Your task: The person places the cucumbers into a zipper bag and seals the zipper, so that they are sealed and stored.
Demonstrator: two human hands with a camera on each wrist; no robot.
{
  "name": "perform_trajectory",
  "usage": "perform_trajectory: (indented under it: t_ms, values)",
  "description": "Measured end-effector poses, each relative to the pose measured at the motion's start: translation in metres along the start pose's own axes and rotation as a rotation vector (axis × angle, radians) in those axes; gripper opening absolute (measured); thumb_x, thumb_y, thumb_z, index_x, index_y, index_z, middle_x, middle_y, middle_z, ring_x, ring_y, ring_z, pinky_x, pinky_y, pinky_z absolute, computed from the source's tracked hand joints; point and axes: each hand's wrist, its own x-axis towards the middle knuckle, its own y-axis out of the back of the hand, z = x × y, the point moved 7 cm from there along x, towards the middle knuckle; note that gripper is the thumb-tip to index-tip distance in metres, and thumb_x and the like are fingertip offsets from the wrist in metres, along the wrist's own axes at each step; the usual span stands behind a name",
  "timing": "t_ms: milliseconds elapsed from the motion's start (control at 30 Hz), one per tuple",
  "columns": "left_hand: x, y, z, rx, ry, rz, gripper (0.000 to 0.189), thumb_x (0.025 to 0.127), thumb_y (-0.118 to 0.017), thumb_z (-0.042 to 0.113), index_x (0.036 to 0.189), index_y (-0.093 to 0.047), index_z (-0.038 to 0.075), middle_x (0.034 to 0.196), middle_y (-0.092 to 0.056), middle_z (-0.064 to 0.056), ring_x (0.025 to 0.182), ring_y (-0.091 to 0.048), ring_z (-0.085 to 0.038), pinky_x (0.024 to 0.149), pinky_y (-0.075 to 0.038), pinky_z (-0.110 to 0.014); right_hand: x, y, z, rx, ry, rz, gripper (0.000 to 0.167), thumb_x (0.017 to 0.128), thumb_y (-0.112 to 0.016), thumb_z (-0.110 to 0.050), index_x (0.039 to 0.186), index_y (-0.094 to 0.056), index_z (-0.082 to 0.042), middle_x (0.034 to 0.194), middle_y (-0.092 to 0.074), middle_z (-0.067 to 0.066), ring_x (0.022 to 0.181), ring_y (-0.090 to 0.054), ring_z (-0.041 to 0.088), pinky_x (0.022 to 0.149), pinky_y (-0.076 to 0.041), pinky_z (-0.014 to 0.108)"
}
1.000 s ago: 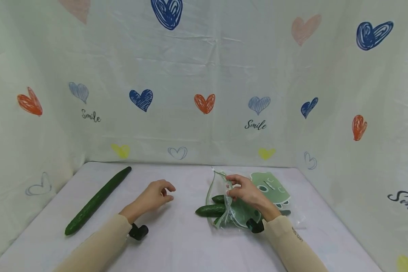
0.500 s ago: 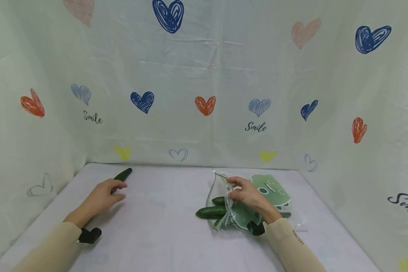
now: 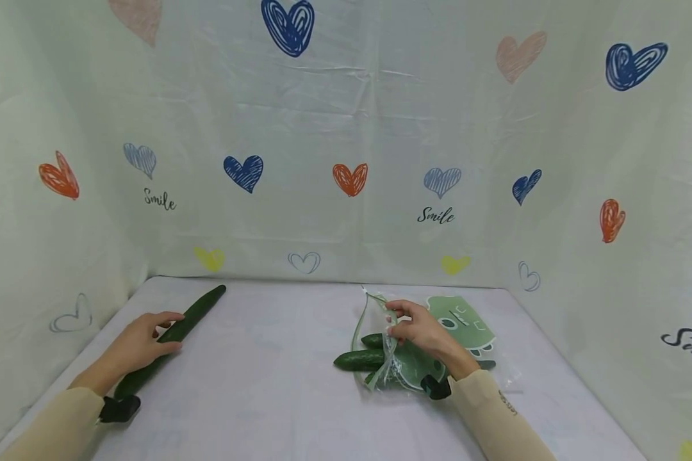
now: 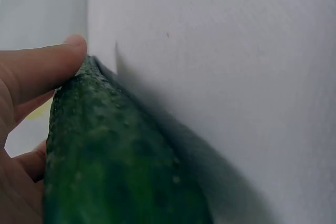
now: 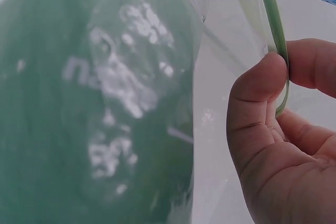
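A long dark green cucumber (image 3: 200, 312) lies slantwise on the left of the table. My left hand (image 3: 137, 340) is at its middle, thumb near one side and forefinger near the other, with a gap between them. In the left wrist view the thumb overlaps the bumpy cucumber (image 4: 121, 150), which partly hides the other fingers. My right hand (image 3: 418, 330) pinches the green-trimmed rim of a clear plastic bag (image 3: 461, 320) printed with a green cartoon face. Shorter cucumbers (image 3: 357, 360) poke out of the bag's mouth; the print hides the rest of them.
White cloth (image 3: 277, 384) covers the table, with bare cloth between the long cucumber and the bag. A heart-patterned curtain (image 3: 300, 218) rises along the back and both sides. A black wrist camera (image 3: 119, 408) sits under the left wrist, close to the cucumber's near end.
My left hand has swung left from mid-table to the long cucumber, its thumb and forefinger spreading wider. The right hand stays on the bag's rim, and the cucumbers lie where they were.
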Motion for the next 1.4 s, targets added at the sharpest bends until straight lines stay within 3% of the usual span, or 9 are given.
perform_trajectory:
  t_ms: [167, 433, 700, 867, 1067, 1400]
  values:
    - [-0.003, 0.001, -0.001, 0.009, 0.053, -0.028, 0.057, 0.076, -0.079, 0.02, 0.123, -0.057, -0.004, 0.102, -0.061, -0.025, 0.073, -0.049, -0.02, 0.06, -0.04, -0.034, 0.0, 0.001, 0.001, 0.008, 0.001, 0.001, 0.056, 0.086, -0.06, 0.005, 0.138, -0.039, 0.009, 0.115, -0.043, 0.024, 0.072, -0.055, 0.019, 0.063, -0.05, 0.041]
    - [-0.002, 0.001, -0.003, 0.046, 0.079, -0.031, 0.053, 0.078, -0.077, 0.018, 0.123, -0.056, -0.003, 0.1, -0.062, -0.024, 0.071, -0.052, -0.019, 0.058, -0.04, -0.033, 0.002, 0.002, 0.006, 0.012, -0.003, 0.005, 0.057, 0.086, -0.062, 0.002, 0.138, -0.04, 0.006, 0.115, -0.044, 0.022, 0.072, -0.055, 0.018, 0.062, -0.05, 0.038]
    - [0.003, 0.0, -0.005, 0.072, 0.099, -0.039, 0.05, 0.077, -0.076, 0.018, 0.119, -0.057, -0.001, 0.095, -0.062, -0.02, 0.07, -0.052, -0.02, 0.059, -0.039, -0.034, -0.01, -0.004, -0.02, -0.002, 0.001, -0.006, 0.055, 0.086, -0.059, 0.007, 0.136, -0.038, 0.012, 0.114, -0.043, 0.027, 0.073, -0.055, 0.019, 0.065, -0.051, 0.043]
    - [0.002, -0.003, -0.005, 0.022, 0.105, -0.041, 0.048, 0.078, -0.076, 0.017, 0.119, -0.057, 0.0, 0.097, -0.062, -0.019, 0.073, -0.055, -0.022, 0.06, -0.041, -0.033, -0.013, -0.006, -0.026, -0.004, 0.002, -0.008, 0.054, 0.086, -0.059, 0.006, 0.136, -0.038, 0.012, 0.113, -0.042, 0.027, 0.073, -0.055, 0.019, 0.065, -0.051, 0.043]
    - [0.004, -0.009, 0.012, -0.029, 0.036, -0.03, 0.044, 0.079, -0.075, 0.013, 0.118, -0.059, 0.001, 0.098, -0.062, -0.017, 0.075, -0.053, -0.021, 0.061, -0.042, -0.034, -0.012, -0.005, -0.023, -0.007, 0.005, -0.006, 0.054, 0.086, -0.059, 0.006, 0.136, -0.039, 0.012, 0.113, -0.042, 0.026, 0.073, -0.055, 0.021, 0.065, -0.05, 0.044]
    - [0.019, -0.033, 0.058, -0.13, -0.08, -0.037, 0.041, 0.079, -0.073, 0.008, 0.118, -0.062, 0.007, 0.102, -0.064, -0.013, 0.069, -0.047, -0.014, 0.055, -0.039, -0.026, -0.011, -0.006, -0.022, 0.009, -0.004, -0.009, 0.055, 0.086, -0.06, 0.006, 0.136, -0.038, 0.012, 0.113, -0.043, 0.026, 0.072, -0.054, 0.019, 0.064, -0.05, 0.041]
